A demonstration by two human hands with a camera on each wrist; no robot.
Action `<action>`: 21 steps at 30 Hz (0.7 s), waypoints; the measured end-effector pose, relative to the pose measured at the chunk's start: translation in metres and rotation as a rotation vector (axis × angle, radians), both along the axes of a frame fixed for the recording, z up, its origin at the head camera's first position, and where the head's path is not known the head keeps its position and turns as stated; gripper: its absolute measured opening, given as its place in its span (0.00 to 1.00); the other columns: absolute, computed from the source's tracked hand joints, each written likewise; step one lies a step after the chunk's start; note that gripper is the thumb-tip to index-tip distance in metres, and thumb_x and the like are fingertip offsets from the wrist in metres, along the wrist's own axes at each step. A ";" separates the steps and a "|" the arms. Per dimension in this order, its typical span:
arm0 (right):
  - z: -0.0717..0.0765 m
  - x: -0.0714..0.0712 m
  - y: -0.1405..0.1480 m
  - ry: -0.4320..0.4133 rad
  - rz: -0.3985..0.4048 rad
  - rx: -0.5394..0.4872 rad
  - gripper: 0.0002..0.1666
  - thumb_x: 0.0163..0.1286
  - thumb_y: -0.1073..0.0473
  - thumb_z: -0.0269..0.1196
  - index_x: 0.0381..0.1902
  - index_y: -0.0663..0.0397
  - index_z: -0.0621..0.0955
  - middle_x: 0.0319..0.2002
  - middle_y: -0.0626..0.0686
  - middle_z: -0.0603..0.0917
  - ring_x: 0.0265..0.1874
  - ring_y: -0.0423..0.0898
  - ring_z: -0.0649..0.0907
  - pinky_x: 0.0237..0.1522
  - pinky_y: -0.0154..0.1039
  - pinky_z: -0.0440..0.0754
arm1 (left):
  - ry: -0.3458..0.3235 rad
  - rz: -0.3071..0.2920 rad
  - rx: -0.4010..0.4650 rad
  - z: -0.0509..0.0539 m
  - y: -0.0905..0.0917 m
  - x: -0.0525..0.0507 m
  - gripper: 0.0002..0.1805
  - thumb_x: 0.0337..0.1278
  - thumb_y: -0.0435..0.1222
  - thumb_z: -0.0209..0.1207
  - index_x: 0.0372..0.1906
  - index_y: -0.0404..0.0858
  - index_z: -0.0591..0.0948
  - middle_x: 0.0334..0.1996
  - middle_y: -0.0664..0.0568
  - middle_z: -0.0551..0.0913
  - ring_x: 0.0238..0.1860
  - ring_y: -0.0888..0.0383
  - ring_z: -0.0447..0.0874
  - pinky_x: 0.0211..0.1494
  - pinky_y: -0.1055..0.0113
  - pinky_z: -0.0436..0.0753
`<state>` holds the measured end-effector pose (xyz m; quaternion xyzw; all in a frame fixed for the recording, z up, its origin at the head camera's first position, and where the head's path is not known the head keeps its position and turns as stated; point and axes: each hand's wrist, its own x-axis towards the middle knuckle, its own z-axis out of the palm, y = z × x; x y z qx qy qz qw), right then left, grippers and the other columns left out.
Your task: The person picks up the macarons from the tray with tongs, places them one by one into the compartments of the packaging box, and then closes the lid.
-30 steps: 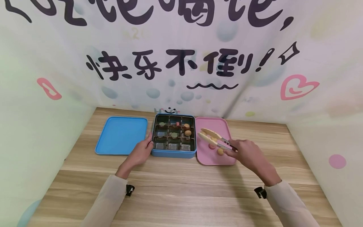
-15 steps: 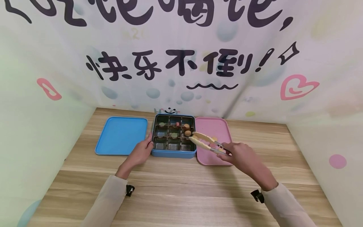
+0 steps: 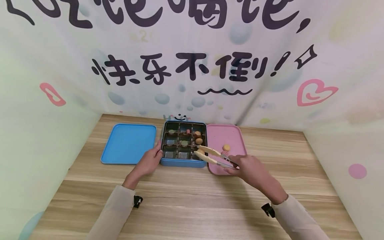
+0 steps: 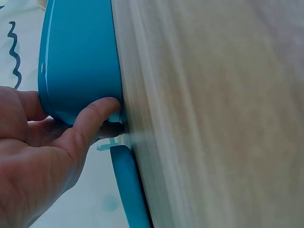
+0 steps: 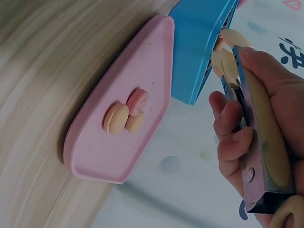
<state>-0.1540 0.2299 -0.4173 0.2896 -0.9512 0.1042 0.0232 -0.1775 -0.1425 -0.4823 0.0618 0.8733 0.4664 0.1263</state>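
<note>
My left hand (image 3: 150, 161) holds the near-left corner of a blue box (image 3: 183, 163); in the left wrist view its thumb (image 4: 97, 114) lies along the box's wall. A dark divided insert (image 3: 177, 152) fills the box, with several macarons in its compartments, such as a green one (image 3: 184, 143) in the middle. My right hand (image 3: 253, 171) grips food tongs (image 3: 213, 160), whose cream tips are at the front-right compartment around a pale macaron (image 3: 200, 152). In the right wrist view, the fingers wrap the tongs' handle (image 5: 256, 137), and the box hides part of the tips.
Right of the box lies a pink tray (image 3: 240, 133) bearing two yellowish macarons (image 5: 116, 118) and a pink macaron (image 5: 137, 101). To the left is a flat blue lid (image 3: 129, 143). Printed cloth walls (image 3: 180, 100) surround the wooden table (image 3: 186, 200).
My right hand has moved left and toward me, bringing the tongs from above the pink tray to the box's front-right compartment with a macaron between the tips. The left hand stays at the box.
</note>
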 end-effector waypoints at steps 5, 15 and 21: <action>-0.001 0.000 -0.001 -0.016 -0.012 0.014 0.17 0.62 0.46 0.70 0.25 0.44 0.74 0.17 0.39 0.65 0.16 0.35 0.65 0.20 0.32 0.65 | 0.001 0.006 -0.004 0.000 0.000 0.000 0.32 0.79 0.38 0.38 0.78 0.32 0.46 0.29 0.40 0.73 0.14 0.59 0.54 0.25 0.64 0.66; -0.004 -0.002 0.000 0.006 -0.007 0.006 0.17 0.62 0.46 0.71 0.25 0.44 0.75 0.17 0.38 0.66 0.16 0.35 0.65 0.20 0.32 0.65 | -0.003 0.005 -0.002 -0.001 0.000 0.000 0.32 0.80 0.38 0.38 0.79 0.33 0.45 0.30 0.39 0.74 0.13 0.59 0.55 0.23 0.65 0.65; -0.006 -0.007 0.010 0.060 0.010 -0.052 0.16 0.61 0.50 0.72 0.24 0.46 0.76 0.18 0.38 0.69 0.17 0.33 0.66 0.21 0.30 0.67 | 0.002 0.004 0.000 -0.003 0.000 -0.002 0.31 0.80 0.38 0.38 0.79 0.33 0.46 0.31 0.39 0.74 0.13 0.59 0.55 0.24 0.65 0.66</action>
